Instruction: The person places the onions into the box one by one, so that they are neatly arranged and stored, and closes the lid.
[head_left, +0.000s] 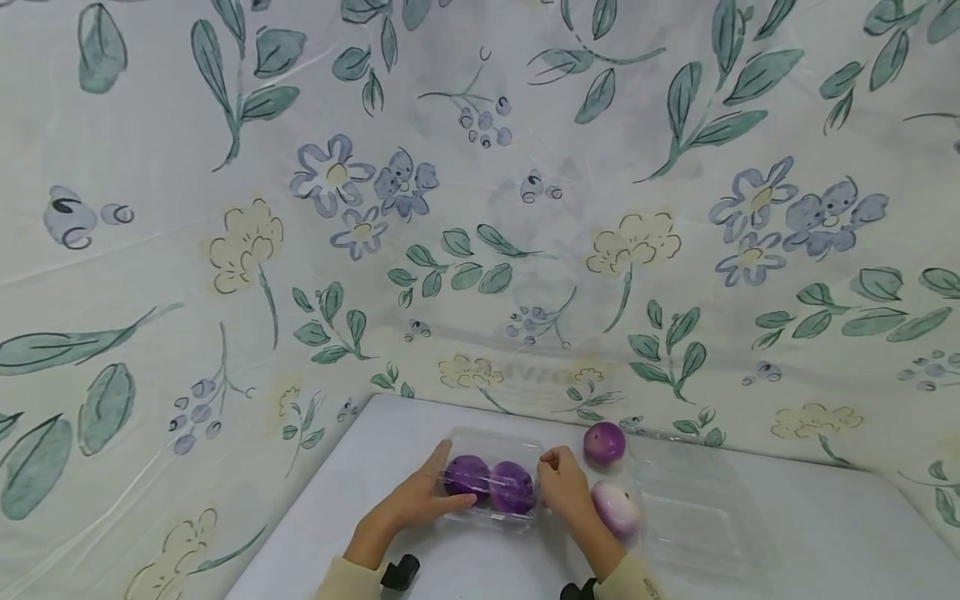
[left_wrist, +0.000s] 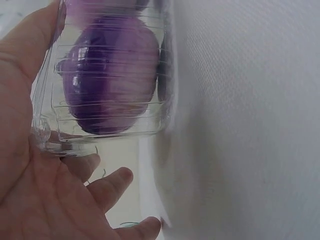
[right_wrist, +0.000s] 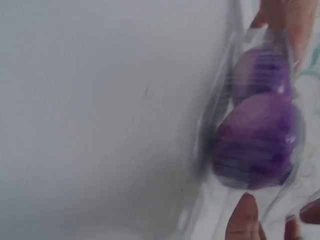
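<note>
Two purple onions (head_left: 512,487) lie side by side in a clear plastic box (head_left: 491,522) with its lid over them. My left hand (head_left: 420,495) grips the box's left end, thumb along the near side and a finger reaching the far side. In the left wrist view, one onion (left_wrist: 112,75) shows through the ribbed wall, and the other fingers spread past the box's end. My right hand (head_left: 564,483) is at the right end, its bent fingers pinching the box's edge. In the right wrist view, its fingertips (right_wrist: 245,217) are right at that end, somewhat blurred.
Just right of my right hand, a purple onion (head_left: 604,443) sits farther back and a paler onion (head_left: 617,508) nearer. Beyond them lies another clear plastic container (head_left: 697,533) on the white table (head_left: 322,517). A flower-patterned cloth (head_left: 480,317) hangs behind the table.
</note>
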